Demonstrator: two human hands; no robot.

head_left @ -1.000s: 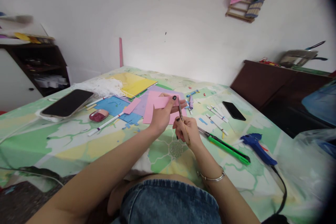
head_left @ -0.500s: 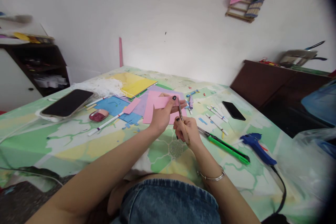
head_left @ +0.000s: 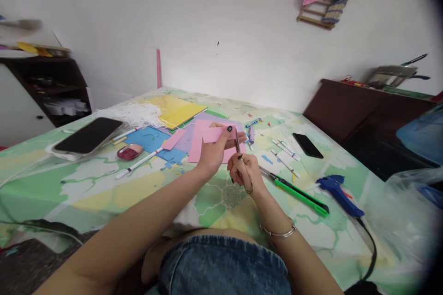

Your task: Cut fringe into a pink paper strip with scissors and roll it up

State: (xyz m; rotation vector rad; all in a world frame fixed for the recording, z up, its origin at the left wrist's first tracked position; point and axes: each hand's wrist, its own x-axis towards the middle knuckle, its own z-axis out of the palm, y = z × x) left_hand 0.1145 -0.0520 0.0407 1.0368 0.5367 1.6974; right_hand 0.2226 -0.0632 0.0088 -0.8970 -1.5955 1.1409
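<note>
My left hand [head_left: 213, 151] pinches a strip of pink paper [head_left: 212, 134] between thumb and fingers, above the table. My right hand [head_left: 246, 170] is wrapped round a pair of scissors [head_left: 237, 143], its gold-coloured handle loop showing at the palm. The scissor blades point away from me and meet the right end of the strip; whether they are parted there is too small to tell. Beneath my hands lies a larger pink sheet [head_left: 196, 147]. A small pink paper piece [head_left: 174, 139] rests to the left on a blue sheet [head_left: 147, 140].
On the right lie a green utility knife [head_left: 301, 197], a blue glue gun [head_left: 341, 197], several white pens [head_left: 285, 161] and a black phone [head_left: 308, 145]. To the left are another phone [head_left: 88, 136], white string [head_left: 133, 114], a yellow sheet [head_left: 180, 113] and a red rounded object [head_left: 129, 151].
The scissors have turned slightly, their blades now more upright at the strip's end. My right hand has shifted a little; my left hand keeps its hold on the paper.
</note>
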